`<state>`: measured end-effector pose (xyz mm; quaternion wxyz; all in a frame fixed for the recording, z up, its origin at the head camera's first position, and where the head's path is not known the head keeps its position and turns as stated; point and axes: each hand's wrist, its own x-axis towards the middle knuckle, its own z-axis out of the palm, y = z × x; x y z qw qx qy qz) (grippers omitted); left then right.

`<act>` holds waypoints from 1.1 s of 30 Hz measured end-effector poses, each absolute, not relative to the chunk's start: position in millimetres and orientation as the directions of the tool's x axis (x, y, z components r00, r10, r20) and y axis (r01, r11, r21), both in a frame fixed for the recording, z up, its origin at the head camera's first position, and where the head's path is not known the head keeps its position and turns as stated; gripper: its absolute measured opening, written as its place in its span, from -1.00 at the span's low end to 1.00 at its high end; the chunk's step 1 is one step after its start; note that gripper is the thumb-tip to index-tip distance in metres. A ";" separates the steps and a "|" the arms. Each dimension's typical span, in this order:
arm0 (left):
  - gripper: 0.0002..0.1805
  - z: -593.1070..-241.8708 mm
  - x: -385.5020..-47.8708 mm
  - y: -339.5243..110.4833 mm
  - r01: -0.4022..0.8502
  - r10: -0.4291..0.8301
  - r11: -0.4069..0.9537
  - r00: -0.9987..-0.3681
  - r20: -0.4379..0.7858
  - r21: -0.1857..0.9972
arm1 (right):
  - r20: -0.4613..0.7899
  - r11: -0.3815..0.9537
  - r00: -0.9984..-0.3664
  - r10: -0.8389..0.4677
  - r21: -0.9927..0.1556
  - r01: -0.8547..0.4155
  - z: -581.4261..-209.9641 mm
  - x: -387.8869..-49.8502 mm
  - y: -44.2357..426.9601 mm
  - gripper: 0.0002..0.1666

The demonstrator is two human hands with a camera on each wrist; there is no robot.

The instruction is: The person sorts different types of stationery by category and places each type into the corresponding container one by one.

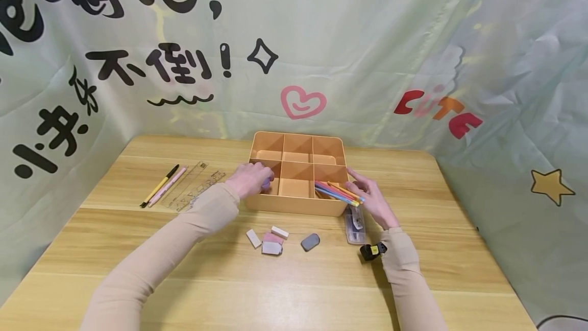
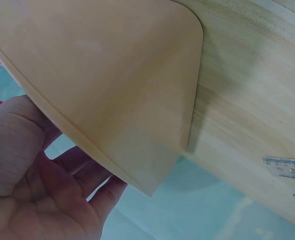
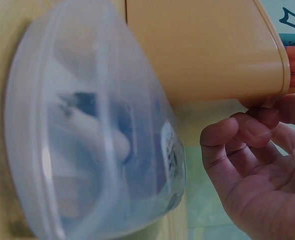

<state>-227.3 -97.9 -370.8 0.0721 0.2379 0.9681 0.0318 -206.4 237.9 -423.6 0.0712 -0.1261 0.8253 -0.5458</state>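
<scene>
A tan six-compartment storage box point(image 1: 294, 204) stands at the table's far side. My left hand point(image 1: 249, 179) reaches over its left rim into the front-left compartment, where the fingers pinch a small purple object point(image 1: 266, 184), mostly hidden. In the left wrist view the left hand point(image 2: 42, 175) curls past the rim; its fingertips are out of sight. Several colored pencils point(image 1: 337, 194) lie in the front-right compartment, their ends jutting over the front. My right hand point(image 1: 374, 201) holds the box's right rim beside them. The right wrist view shows the right hand point(image 3: 260, 170) with bent fingers against the box.
A clear plastic case point(image 1: 355, 226) lies by the box's front-right corner. In front are white, pink and grey erasers point(image 1: 272, 247) and a separate grey eraser point(image 1: 310, 242). To the left lie a yellow-black pen point(image 1: 160, 186), a pink pen point(image 1: 168, 186) and clear rulers point(image 1: 188, 185).
</scene>
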 end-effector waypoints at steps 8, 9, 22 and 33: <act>-0.78 -373.2 -230.2 -98.2 0.453 0.462 0.887 -0.878 -0.123 0.094 | 0.017 0.367 -0.959 -0.282 -0.922 -0.125 -423.3 -206.2 237.8 -0.31; -0.78 -373.1 -230.4 -98.1 0.452 0.461 0.887 -0.879 -0.124 0.093 | 0.018 0.368 -0.959 -0.283 -0.921 -0.126 -423.3 -206.3 237.8 -0.31; -0.79 -372.4 -231.3 -97.6 0.449 0.458 0.888 -0.880 -0.124 0.098 | 0.014 0.372 -0.960 -0.281 -0.920 -0.122 -423.3 -206.3 238.4 -0.31; -0.63 -368.2 -230.3 -101.1 0.440 0.468 0.878 -0.871 -0.147 0.186 | 0.011 0.364 -0.960 -0.280 -0.924 -0.117 -423.7 -205.4 238.2 -0.30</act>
